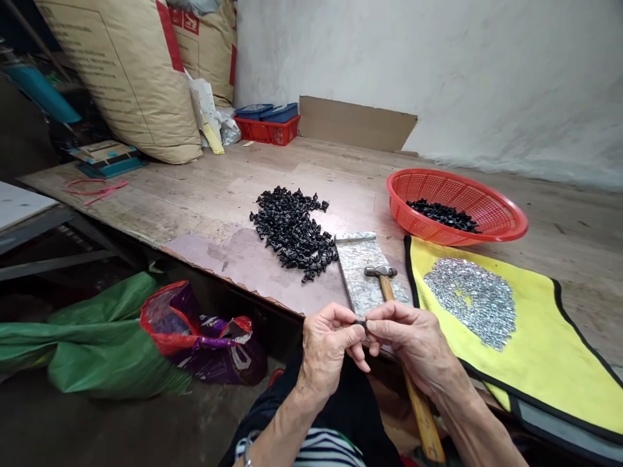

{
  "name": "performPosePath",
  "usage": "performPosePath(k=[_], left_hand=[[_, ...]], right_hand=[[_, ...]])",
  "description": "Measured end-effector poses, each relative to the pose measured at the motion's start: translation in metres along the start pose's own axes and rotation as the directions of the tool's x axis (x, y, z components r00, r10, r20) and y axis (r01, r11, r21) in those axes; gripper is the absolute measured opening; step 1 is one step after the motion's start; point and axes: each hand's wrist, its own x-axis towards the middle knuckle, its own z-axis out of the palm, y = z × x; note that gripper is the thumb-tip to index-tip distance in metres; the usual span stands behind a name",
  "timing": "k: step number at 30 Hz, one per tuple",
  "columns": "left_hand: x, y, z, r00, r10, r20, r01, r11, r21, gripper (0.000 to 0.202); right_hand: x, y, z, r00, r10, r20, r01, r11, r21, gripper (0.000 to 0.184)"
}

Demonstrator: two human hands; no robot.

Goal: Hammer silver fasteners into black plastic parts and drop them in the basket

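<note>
My left hand (328,344) and my right hand (413,340) meet above my lap at the table's front edge, fingers pinched together on one small black part (361,323) between them. Just beyond them a hammer (384,275) with a wooden handle lies on a small metal plate (357,259). A heap of black parts (294,230) lies on the wooden table to the left of the plate. To the right, a pile of small silver rings (472,299) rests on a yellow cloth (549,350).
A red basket (496,214) holding more black parts stands behind the yellow cloth. Large paper sacks (131,71), a red crate (267,130) and cardboard (355,123) line the back. Green and purple bags (117,337) lie on the floor left of my knees.
</note>
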Motion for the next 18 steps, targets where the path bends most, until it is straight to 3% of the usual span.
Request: performPosePath(k=[3, 5, 6, 8, 10, 11, 12, 14, 16, 18], left_hand=[[0.001, 0.002, 0.001, 1.0, -0.007, -0.005, 0.007, 1.0, 0.003, 0.015], [0.004, 0.003, 0.0, 0.999, 0.004, -0.034, -0.004, 1.0, 0.008, 0.016], [0.007, 0.004, -0.002, 0.999, 0.012, -0.05, -0.011, 1.0, 0.01, 0.017], [0.014, 0.005, -0.005, 0.997, 0.021, -0.068, -0.02, 1.0, 0.022, 0.018], [0.023, 0.006, -0.007, 0.997, 0.019, -0.071, -0.015, 0.999, 0.047, 0.02], [0.029, 0.007, -0.008, 0.997, 0.017, -0.069, -0.012, 0.998, 0.065, 0.02], [0.034, 0.007, -0.008, 0.998, 0.016, -0.067, -0.01, 0.996, 0.084, 0.02], [0.043, 0.009, -0.008, 0.998, 0.015, -0.068, -0.006, 0.992, 0.127, 0.019], [0.05, 0.01, -0.006, 0.997, 0.016, -0.078, -0.003, 0.986, 0.166, 0.019], [0.056, 0.01, -0.004, 0.996, 0.01, -0.083, 0.006, 0.981, 0.193, 0.02]], right_hand=[[-0.005, -0.002, -0.009, 0.996, -0.043, -0.076, 0.034, 0.991, -0.126, 0.03], [-0.009, -0.001, -0.017, 0.975, -0.145, -0.167, 0.086, 0.945, -0.316, 0.035], [-0.011, 0.001, -0.02, 0.95, -0.231, -0.21, 0.116, 0.885, -0.451, 0.035], [-0.013, 0.005, -0.025, 0.876, -0.413, -0.249, 0.112, 0.677, -0.728, 0.032], [-0.012, 0.01, -0.027, 0.838, -0.494, -0.233, 0.031, 0.469, -0.883, 0.029], [-0.011, 0.012, -0.027, 0.838, -0.491, -0.239, -0.013, 0.419, -0.908, 0.027], [-0.01, 0.014, -0.026, 0.846, -0.464, -0.263, -0.053, 0.418, -0.907, 0.025], [-0.006, 0.014, -0.026, 0.879, -0.33, -0.344, -0.11, 0.562, -0.82, 0.021], [-0.005, 0.012, -0.027, 0.927, -0.085, -0.366, -0.147, 0.814, -0.562, 0.023], [-0.007, 0.01, -0.03, 0.96, 0.153, -0.236, -0.198, 0.963, -0.183, 0.026]])
